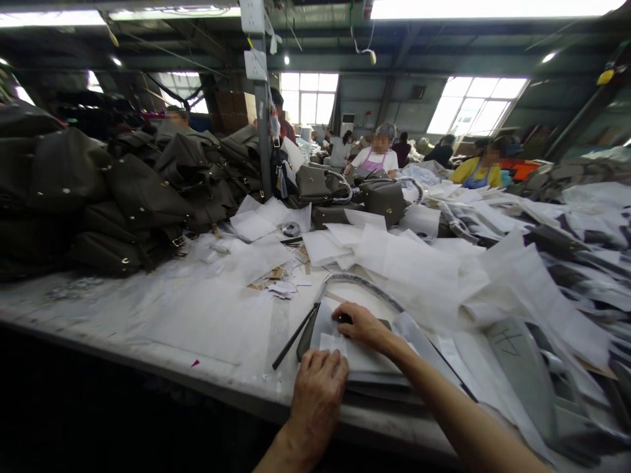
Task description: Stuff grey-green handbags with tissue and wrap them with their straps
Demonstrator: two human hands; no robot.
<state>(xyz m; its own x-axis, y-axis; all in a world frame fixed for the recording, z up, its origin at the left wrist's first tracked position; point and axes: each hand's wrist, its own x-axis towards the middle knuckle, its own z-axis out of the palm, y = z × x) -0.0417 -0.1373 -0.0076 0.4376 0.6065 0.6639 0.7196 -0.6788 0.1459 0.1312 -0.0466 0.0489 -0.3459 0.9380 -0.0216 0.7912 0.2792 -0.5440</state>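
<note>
Near the table's front edge lies a flat dark bag (306, 338) with white paper (373, 358) over it and a wrapped, curved handle (362, 281) arching behind. My left hand (320, 381) rests on the bag's near edge, fingers together at the paper; whatever is under the fingertips is hidden. My right hand (359, 323) is curled over the upper part of the bag, around a small black item (345, 318) that I cannot make out. A dark strap (296, 336) sticks out to the left of the bag.
Dark bags (148, 190) are heaped at the left. White sheets (409, 259) and more bag pieces (522, 355) cover the right side. Paper scraps (282, 287) lie mid-table, with a post (263, 131) behind. Several people sit farther back, one in a pink apron (373, 162).
</note>
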